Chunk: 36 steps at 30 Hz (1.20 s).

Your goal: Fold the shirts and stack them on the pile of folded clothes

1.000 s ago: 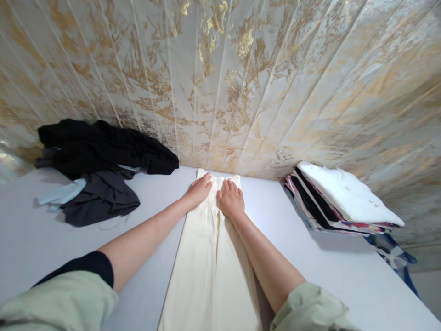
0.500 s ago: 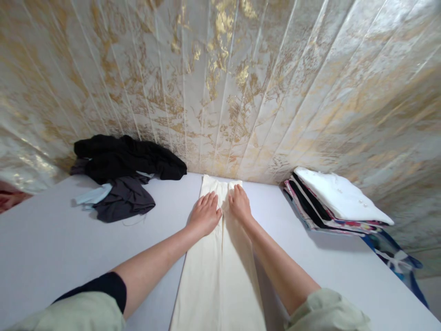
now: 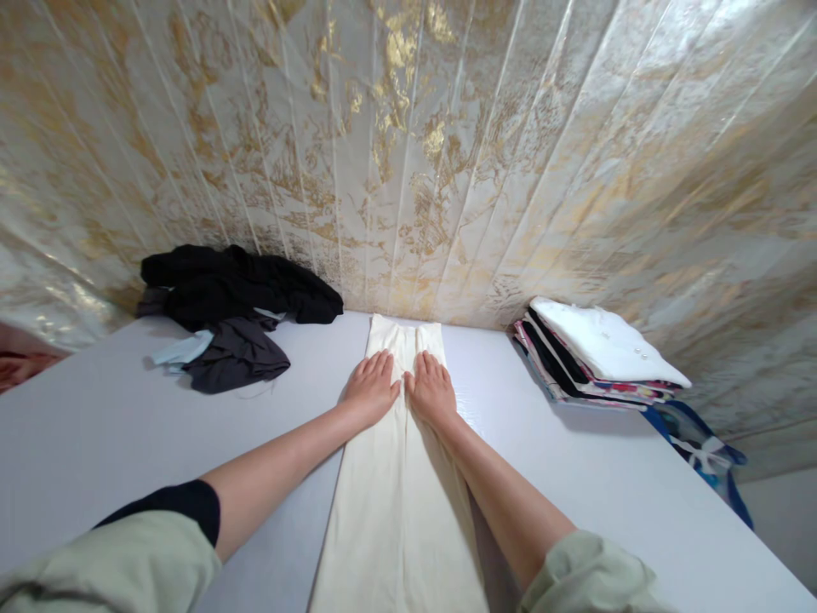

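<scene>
A cream garment (image 3: 401, 511), which looks like a pair of trousers, lies lengthwise on the white table, its narrow far end near the wall and its near end out of frame. My left hand (image 3: 371, 387) rests flat on the left half of its upper part, fingers stretched out. Beside it, my right hand (image 3: 431, 387) lies flat on the right half, fingers pointing away from me. Between the two hands a crease runs down the middle of the cloth. Neither hand grips the fabric.
On the back left a loose heap of black clothes (image 3: 236, 285) lies with a dark grey cloth (image 3: 239, 353) and a pale blue piece (image 3: 185, 351). Folded clothes (image 3: 600, 340) are stacked at the right. A blue bag (image 3: 702, 451) stands beyond the right edge of the table (image 3: 562, 477).
My right hand has slid toward me from the garment's far edge and now lies flat level with the left. The left hand stays in about the same place. The view has shifted slightly.
</scene>
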Each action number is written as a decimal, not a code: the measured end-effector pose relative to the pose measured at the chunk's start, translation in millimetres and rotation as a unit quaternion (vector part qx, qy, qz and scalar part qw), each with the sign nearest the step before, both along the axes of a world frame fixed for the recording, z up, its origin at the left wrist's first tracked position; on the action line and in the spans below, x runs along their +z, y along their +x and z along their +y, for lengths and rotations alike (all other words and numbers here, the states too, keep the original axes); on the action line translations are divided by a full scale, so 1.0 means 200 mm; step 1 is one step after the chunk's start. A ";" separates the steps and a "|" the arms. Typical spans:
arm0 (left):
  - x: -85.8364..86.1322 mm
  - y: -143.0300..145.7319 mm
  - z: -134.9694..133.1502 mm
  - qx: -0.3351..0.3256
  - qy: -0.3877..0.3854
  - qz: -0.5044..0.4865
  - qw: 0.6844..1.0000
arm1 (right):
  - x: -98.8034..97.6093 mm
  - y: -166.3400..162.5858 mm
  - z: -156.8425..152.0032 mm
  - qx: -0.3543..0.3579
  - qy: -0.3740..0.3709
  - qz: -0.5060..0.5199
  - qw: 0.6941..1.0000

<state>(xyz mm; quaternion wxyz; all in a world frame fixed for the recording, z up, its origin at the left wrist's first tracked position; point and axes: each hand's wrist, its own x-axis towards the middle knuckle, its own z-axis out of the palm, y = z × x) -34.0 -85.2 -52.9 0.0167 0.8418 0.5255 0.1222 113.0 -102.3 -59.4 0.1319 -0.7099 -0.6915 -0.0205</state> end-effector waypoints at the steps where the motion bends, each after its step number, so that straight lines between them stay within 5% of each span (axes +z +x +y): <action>1: 0.00 -0.02 -0.03 -0.003 -0.003 -0.001 1.000 | 0.00 0.00 0.00 0.001 0.003 0.001 1.000; 11: 0.03 -0.05 -0.07 -0.007 -0.044 0.004 0.999 | 0.08 0.01 -0.10 -0.006 -0.015 0.006 1.000; 17: -0.01 -0.12 -0.32 -0.067 -0.034 0.012 0.997 | 0.02 0.04 -0.44 0.038 -0.053 -0.003 0.998; 22: -0.02 -0.19 -0.52 -0.122 -0.031 0.022 0.992 | -0.01 0.05 -0.48 0.033 -0.047 0.002 0.998; 29: -0.01 -0.19 -0.62 -0.155 -0.051 0.042 0.986 | 0.02 0.05 -0.49 0.042 -0.062 -0.005 0.997; 36: 0.00 -0.22 -0.64 -0.172 -0.069 0.035 0.982 | 0.06 0.11 -0.70 0.108 -0.094 -0.025 0.989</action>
